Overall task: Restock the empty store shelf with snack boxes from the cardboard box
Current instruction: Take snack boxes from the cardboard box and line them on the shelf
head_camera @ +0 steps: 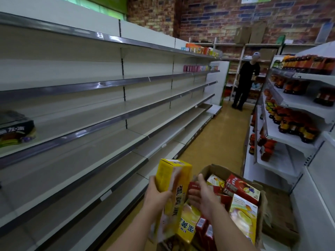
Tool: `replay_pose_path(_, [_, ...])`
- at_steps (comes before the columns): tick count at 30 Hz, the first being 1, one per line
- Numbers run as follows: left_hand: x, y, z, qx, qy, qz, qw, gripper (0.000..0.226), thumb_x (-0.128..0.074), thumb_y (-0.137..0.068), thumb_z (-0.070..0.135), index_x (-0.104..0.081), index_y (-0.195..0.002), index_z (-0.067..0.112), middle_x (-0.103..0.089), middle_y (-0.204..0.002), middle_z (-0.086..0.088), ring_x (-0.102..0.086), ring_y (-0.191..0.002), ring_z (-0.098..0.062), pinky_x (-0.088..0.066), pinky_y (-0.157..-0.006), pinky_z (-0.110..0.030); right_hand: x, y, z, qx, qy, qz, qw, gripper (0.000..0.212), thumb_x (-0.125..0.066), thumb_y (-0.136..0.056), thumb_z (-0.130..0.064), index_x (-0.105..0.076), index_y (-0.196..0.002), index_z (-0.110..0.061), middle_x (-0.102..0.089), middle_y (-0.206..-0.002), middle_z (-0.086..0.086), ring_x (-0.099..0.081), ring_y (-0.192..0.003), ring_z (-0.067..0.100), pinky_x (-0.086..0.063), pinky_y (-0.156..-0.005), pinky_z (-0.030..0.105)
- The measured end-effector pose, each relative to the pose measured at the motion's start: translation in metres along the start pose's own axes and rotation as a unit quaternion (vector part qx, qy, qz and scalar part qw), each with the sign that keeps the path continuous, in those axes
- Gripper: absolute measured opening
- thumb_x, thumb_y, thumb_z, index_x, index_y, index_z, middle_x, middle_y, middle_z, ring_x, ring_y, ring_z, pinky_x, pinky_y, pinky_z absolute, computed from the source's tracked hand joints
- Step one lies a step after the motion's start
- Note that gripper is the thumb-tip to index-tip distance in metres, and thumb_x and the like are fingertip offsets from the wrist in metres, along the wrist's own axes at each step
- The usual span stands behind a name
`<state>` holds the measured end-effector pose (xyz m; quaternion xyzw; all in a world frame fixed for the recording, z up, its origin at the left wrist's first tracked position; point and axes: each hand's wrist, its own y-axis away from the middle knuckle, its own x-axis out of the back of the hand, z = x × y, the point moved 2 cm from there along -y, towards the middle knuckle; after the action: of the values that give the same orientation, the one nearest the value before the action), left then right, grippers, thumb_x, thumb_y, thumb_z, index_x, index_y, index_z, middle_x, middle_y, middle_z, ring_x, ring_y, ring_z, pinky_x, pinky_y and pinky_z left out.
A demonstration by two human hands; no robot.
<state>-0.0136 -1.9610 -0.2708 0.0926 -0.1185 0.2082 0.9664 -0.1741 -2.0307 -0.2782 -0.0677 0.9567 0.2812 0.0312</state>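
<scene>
My left hand [157, 193] grips a tall yellow snack box [172, 180] and holds it upright above the floor, in front of the low shelves. My right hand [203, 193] hovers just right of that box with fingers loosely spread, holding nothing, above the open cardboard box [215, 170]. The cardboard box stands on the floor and holds several red and yellow snack boxes [242, 187]. To the left, the long store shelf [112, 113] has mostly bare tiers.
A dark snack pack [16, 129] lies on a shelf at far left. Small items [197, 49] sit at the far end of the upper tiers. Bottles [291, 122] fill the right shelving. A person in black [244, 82] stands down the aisle.
</scene>
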Motion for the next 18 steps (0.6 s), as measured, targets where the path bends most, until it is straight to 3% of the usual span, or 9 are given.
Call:
replay_pose_path(3, [0.009, -0.007, -0.011, 0.101, 0.230, -0.017, 0.968, 0.046, -0.071, -0.076, 0.011, -0.052, -0.118, 0.019, -0.071, -0.097, -0.012, -0.069, -0.083, -0.031, -0.056, -0.067, -0.037, -0.015, -0.004, 0.016, 0.013, 0.159, -0.051, 0.986, 0.091, -0.057, -0.073, -0.076, -0.041, -0.142, -0.018, -0.049, -0.140, 0.005, -0.047, -0.126, 0.029, -0.041, -0.097, 0.040])
replay_pose_path(5, [0.019, -0.010, -0.014, 0.126, 0.289, -0.032, 0.948, 0.040, -0.068, -0.081, 0.020, -0.057, -0.120, 0.015, -0.073, -0.097, -0.014, -0.070, -0.086, -0.034, -0.056, -0.068, -0.037, -0.019, -0.028, 0.029, -0.001, 0.180, -0.107, 0.978, 0.112, -0.071, -0.050, -0.081, -0.043, -0.141, -0.024, -0.049, -0.142, 0.002, -0.048, -0.128, 0.030, -0.040, -0.104, 0.049])
replay_pose_path(6, [0.024, -0.011, -0.015, 0.131, 0.301, -0.041, 0.944, 0.037, -0.066, -0.084, 0.024, -0.058, -0.120, 0.015, -0.073, -0.098, -0.015, -0.070, -0.089, -0.035, -0.057, -0.074, -0.041, -0.024, -0.025, 0.028, -0.008, 0.180, -0.128, 0.975, 0.109, -0.077, -0.046, -0.077, -0.048, -0.136, -0.023, -0.055, -0.135, 0.003, -0.053, -0.122, 0.031, -0.043, -0.102, 0.052])
replay_pose_path(9, [0.040, -0.010, -0.015, 0.135, 0.306, -0.055, 0.941, 0.032, -0.059, -0.091, 0.034, -0.063, -0.113, 0.011, -0.073, -0.100, -0.016, -0.069, -0.094, -0.036, -0.051, -0.092, -0.052, -0.049, 0.002, 0.011, 0.030, 0.171, -0.147, 0.974, 0.084, -0.078, -0.059, -0.060, -0.055, -0.126, -0.015, -0.068, -0.115, 0.007, -0.066, -0.102, 0.030, -0.052, -0.091, 0.048])
replay_pose_path(12, [0.056, -0.013, -0.016, 0.133, 0.308, -0.020, 0.942, 0.036, -0.068, -0.082, 0.036, -0.064, -0.110, 0.014, -0.073, -0.099, -0.014, -0.069, -0.093, -0.035, -0.050, -0.092, -0.054, -0.072, -0.008, 0.004, 0.086, 0.192, -0.148, 0.966, 0.095, -0.080, -0.052, -0.062, -0.051, -0.129, -0.014, -0.067, -0.115, 0.007, -0.067, -0.100, 0.026, -0.054, -0.089, 0.046])
replay_pose_path(14, [0.070, -0.020, -0.018, 0.123, 0.333, 0.040, 0.934, 0.031, -0.072, -0.080, 0.032, -0.061, -0.104, 0.016, -0.073, -0.094, -0.014, -0.069, -0.087, -0.034, -0.054, -0.083, -0.051, -0.093, -0.012, 0.000, 0.124, 0.226, -0.151, 0.954, 0.091, -0.077, -0.060, -0.061, -0.050, -0.132, -0.014, -0.064, -0.118, 0.005, -0.065, -0.102, 0.022, -0.054, -0.086, 0.041])
replay_pose_path(16, [0.084, -0.026, -0.019, 0.106, 0.368, 0.096, 0.919, 0.024, -0.071, -0.083, 0.025, -0.053, -0.099, 0.021, -0.069, -0.090, -0.012, -0.066, -0.081, -0.030, -0.054, -0.071, -0.044, -0.113, -0.016, -0.002, 0.186, 0.295, -0.082, 0.934, 0.087, -0.061, -0.070, -0.072, -0.047, -0.136, -0.017, -0.060, -0.122, 0.001, -0.058, -0.109, 0.020, -0.050, -0.089, 0.038])
replay_pose_path(18, [0.102, -0.034, -0.018, 0.088, 0.412, 0.129, 0.898, 0.024, -0.066, -0.087, 0.021, -0.046, -0.099, 0.020, -0.066, -0.090, -0.013, -0.065, -0.078, -0.030, -0.053, -0.066, -0.041, -0.129, -0.023, -0.002, 0.191, 0.334, 0.026, 0.923, 0.101, -0.047, -0.064, -0.088, -0.038, -0.141, -0.023, -0.050, -0.137, 0.002, -0.049, -0.124, 0.026, -0.043, -0.100, 0.049])
